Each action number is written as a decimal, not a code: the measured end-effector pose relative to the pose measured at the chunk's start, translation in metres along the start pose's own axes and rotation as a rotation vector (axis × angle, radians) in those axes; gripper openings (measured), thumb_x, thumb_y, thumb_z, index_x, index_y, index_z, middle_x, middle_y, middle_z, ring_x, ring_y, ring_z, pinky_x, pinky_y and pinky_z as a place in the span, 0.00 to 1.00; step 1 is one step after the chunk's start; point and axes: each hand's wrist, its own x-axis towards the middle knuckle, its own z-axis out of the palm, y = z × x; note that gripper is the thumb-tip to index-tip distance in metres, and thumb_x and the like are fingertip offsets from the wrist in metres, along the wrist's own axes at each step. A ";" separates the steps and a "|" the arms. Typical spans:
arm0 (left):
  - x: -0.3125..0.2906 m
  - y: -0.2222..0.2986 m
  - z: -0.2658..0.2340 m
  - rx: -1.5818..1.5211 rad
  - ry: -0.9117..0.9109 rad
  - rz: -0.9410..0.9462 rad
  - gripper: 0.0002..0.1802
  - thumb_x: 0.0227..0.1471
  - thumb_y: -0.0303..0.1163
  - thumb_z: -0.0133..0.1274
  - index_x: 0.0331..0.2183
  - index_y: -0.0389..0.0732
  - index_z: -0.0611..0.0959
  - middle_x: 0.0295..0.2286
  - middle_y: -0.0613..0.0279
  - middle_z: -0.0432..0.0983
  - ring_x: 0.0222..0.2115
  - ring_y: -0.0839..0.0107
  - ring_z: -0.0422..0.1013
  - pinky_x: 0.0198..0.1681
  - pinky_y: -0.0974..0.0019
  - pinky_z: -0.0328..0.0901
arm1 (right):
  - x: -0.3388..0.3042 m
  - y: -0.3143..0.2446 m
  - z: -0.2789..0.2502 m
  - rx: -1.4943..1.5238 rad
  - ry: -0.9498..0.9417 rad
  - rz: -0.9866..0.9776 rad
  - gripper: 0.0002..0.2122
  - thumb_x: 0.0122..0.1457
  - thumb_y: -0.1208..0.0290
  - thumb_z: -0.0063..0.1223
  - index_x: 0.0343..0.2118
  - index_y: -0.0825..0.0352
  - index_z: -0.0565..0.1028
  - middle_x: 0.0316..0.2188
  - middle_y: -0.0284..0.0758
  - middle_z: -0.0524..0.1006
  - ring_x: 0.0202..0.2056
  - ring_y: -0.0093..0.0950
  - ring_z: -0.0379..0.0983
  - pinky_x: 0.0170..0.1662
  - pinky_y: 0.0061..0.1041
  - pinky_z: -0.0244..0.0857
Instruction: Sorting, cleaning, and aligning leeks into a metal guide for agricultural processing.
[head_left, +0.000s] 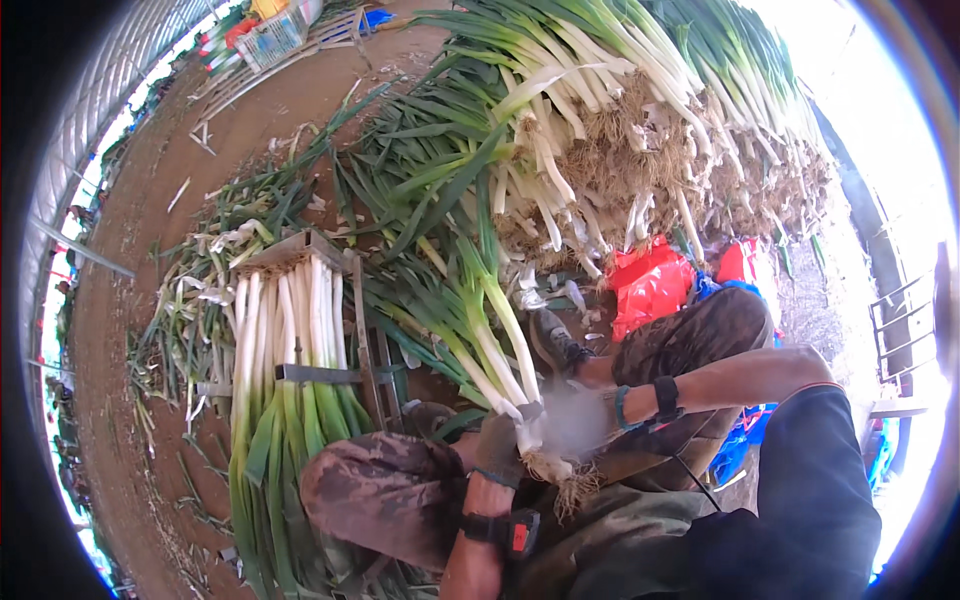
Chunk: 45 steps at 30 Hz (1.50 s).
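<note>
My gloved left hand (500, 450) is closed around the white stalks of a few leeks (515, 345), just above their roots. The dangling roots (568, 482) hang over my lap, and the green leaves point up and away. Close beside the same stalks is my right hand (590, 415). A pale blur covers its fingers, so whether it grips anything is unclear. To the left, a row of leeks (290, 310) stands in a metal rack (345, 376), white ends up and green leaves hanging down.
A large heap of leeks (640, 140) with tangled roots rises at the far right. Red plastic bags (652, 288) lie below it. Trimmed leaves and peelings (190, 320) litter the earth floor on the left. A white basket (270, 42) stands far back.
</note>
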 end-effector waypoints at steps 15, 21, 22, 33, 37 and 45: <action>-0.197 0.079 0.013 0.921 0.041 0.124 0.12 0.56 0.29 0.61 0.41 0.36 0.84 0.36 0.61 0.82 0.35 0.71 0.77 0.38 0.65 0.74 | 0.084 -0.006 -0.131 0.012 0.600 0.154 0.31 0.55 0.59 0.59 0.62 0.62 0.66 0.61 0.42 0.69 0.62 0.42 0.66 0.67 0.51 0.54; -0.271 0.156 0.051 0.797 0.042 0.150 0.20 0.55 0.29 0.62 0.49 0.37 0.80 0.42 0.58 0.79 0.43 0.66 0.77 0.45 0.64 0.74 | 0.119 -0.014 -0.156 0.336 0.899 -0.022 0.28 0.56 0.69 0.59 0.61 0.66 0.67 0.55 0.43 0.74 0.54 0.42 0.74 0.53 0.39 0.71; -0.281 0.175 0.063 0.840 0.073 0.225 0.20 0.55 0.29 0.62 0.50 0.37 0.80 0.42 0.58 0.79 0.42 0.66 0.77 0.45 0.64 0.74 | 0.117 -0.009 -0.168 0.481 0.893 -0.006 0.28 0.56 0.69 0.59 0.61 0.66 0.67 0.55 0.44 0.74 0.54 0.42 0.74 0.54 0.39 0.71; -0.186 0.166 0.141 0.736 0.435 1.271 0.22 0.56 0.28 0.59 0.52 0.37 0.77 0.35 0.60 0.79 0.36 0.62 0.77 0.40 0.61 0.73 | 0.030 0.043 -0.262 1.639 0.926 0.403 0.34 0.49 0.65 0.73 0.59 0.66 0.71 0.52 0.38 0.78 0.52 0.30 0.75 0.57 0.34 0.69; -0.122 0.106 0.151 0.676 0.189 1.047 0.21 0.56 0.27 0.58 0.52 0.37 0.77 0.33 0.61 0.78 0.34 0.64 0.77 0.38 0.62 0.72 | 0.027 0.049 -0.247 1.852 0.951 0.213 0.36 0.50 0.65 0.73 0.62 0.67 0.67 0.53 0.42 0.77 0.52 0.34 0.76 0.58 0.36 0.70; -0.098 0.117 0.118 0.791 -0.030 0.739 0.26 0.48 0.32 0.67 0.48 0.35 0.79 0.39 0.59 0.81 0.37 0.70 0.77 0.42 0.63 0.73 | 0.015 0.068 -0.219 1.598 0.938 0.432 0.33 0.57 0.60 0.68 0.62 0.68 0.66 0.53 0.41 0.77 0.54 0.33 0.75 0.59 0.33 0.69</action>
